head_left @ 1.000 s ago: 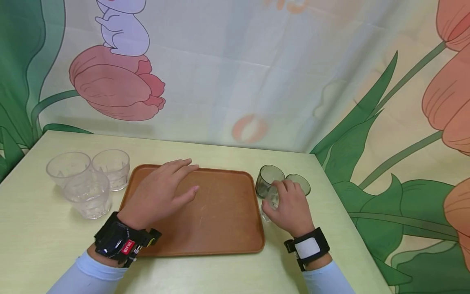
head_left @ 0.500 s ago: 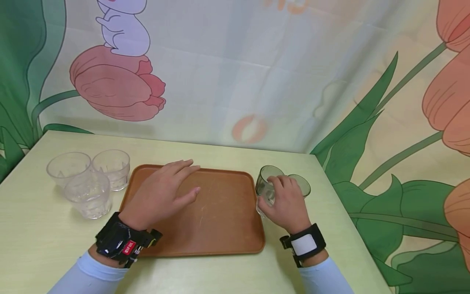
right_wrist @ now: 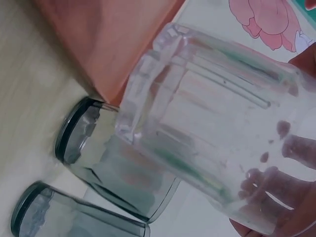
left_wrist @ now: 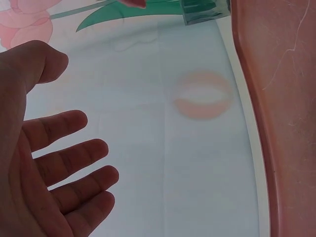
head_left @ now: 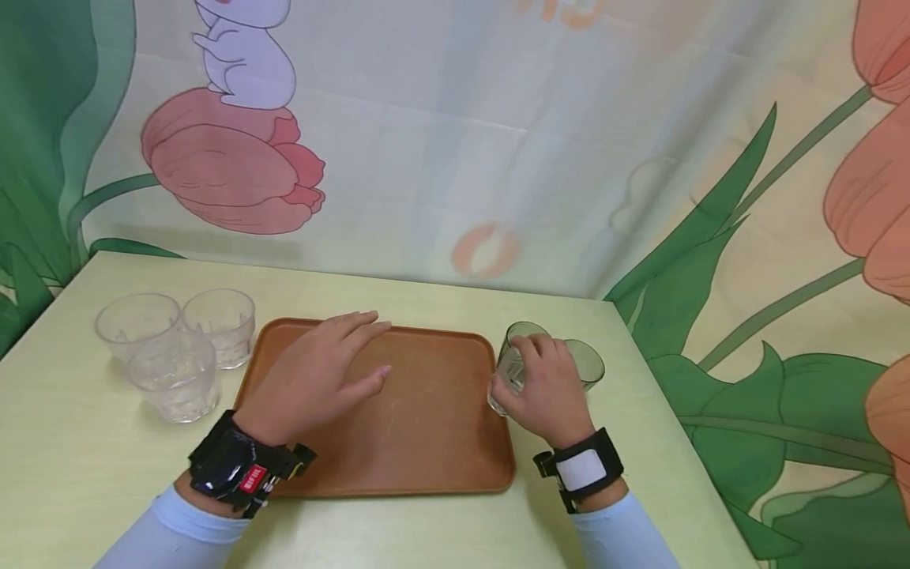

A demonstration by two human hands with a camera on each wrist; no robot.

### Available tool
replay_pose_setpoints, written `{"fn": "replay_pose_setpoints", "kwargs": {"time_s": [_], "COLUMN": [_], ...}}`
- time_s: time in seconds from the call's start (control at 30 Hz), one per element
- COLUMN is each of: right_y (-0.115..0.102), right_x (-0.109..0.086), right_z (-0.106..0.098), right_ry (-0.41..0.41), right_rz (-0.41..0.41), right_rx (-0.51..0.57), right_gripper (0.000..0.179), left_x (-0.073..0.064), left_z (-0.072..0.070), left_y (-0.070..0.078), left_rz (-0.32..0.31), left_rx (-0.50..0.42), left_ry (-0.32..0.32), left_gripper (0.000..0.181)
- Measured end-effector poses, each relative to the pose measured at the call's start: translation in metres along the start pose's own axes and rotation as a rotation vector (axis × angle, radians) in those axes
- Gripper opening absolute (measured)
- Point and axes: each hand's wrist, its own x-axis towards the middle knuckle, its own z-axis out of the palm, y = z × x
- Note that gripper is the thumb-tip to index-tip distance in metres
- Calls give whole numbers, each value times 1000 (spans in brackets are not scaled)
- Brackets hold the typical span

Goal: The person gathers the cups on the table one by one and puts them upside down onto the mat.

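Observation:
My right hand (head_left: pixel 549 389) grips a clear tumbler (right_wrist: pixel 202 123) with a faceted side, near the right edge of the brown tray (head_left: pixel 419 427). Much of that tumbler is hidden behind the hand in the head view. Just past it stand two grey-green tinted glasses (right_wrist: pixel 128 168), one of them partly covered by the fingers. Over the tray's left part hovers my left hand (head_left: pixel 313 379), its fingers extended and thumb apart, holding nothing. In the left wrist view nothing touches its fingers (left_wrist: pixel 74 163).
Three clear tumblers (head_left: pixel 174 375) stand grouped on the pale table (head_left: pixel 57 442), left of the tray. Behind the table's back edge hangs a printed curtain (head_left: pixel 398 158) with flowers and a white animal. It continues along the right side.
My right hand has moved left with the clear tumbler, toward the tray's right edge, uncovering more of the right tinted glass. The left hand stays almost where it was.

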Motion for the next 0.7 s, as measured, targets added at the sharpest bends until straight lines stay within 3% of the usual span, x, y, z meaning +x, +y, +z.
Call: {"fn": "replay_pose_setpoints", "kwargs": {"time_s": [0.7], "right_y": [-20], "right_x": [17], "right_z": [-1], "right_ry": [57], "right_rz": [-68], "right_rx": [39], "right_gripper": [45], "left_x": [-1], "left_z": [3], "left_y": [2], "left_rz": [6], "left_rx": [-9], "left_ry": [1], "left_gripper": [58]}}
